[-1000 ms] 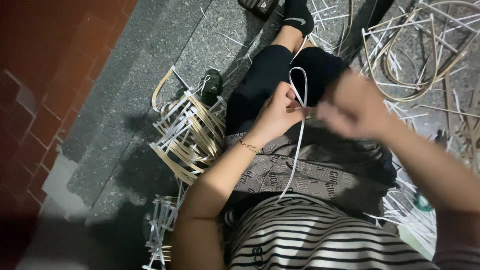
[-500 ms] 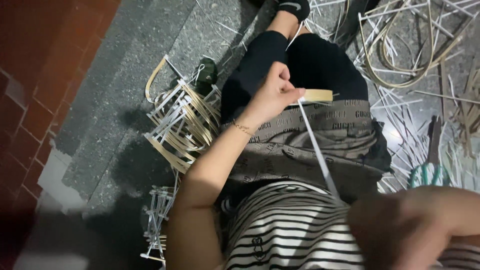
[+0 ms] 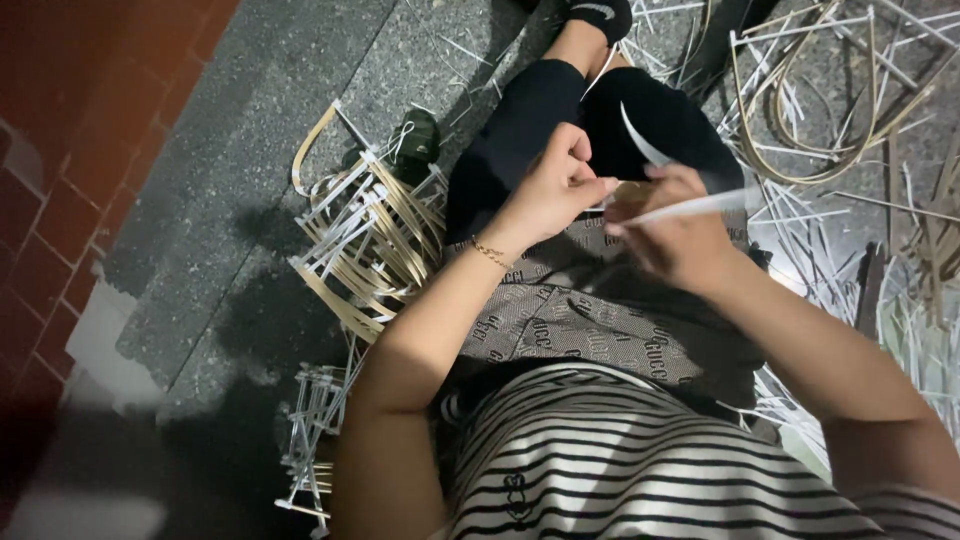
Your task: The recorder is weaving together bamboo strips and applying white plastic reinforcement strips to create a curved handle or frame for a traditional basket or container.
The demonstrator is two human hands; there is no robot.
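I sit on the floor looking down at my lap. My left hand [image 3: 553, 190], with a thin gold bracelet on the wrist, pinches a small tan woven piece [image 3: 628, 190] above my knees. My right hand [image 3: 675, 235] meets it from the right and grips a thin white strip [image 3: 700, 205], which runs out to the right and curls up over my black-clad leg. Both hands touch at the woven piece, most of which the fingers hide.
A loose bundle of tan and white strips [image 3: 365, 245] lies on the grey stone floor [image 3: 250, 150] left of my leg. More strips and bent hoops [image 3: 820, 110] are scattered at the right. A red brick wall [image 3: 80, 120] runs along the left.
My right hand, which had pulled the strip far back toward my body, has come forward again and now meets my left hand at the woven piece. The camera view shifted slightly.
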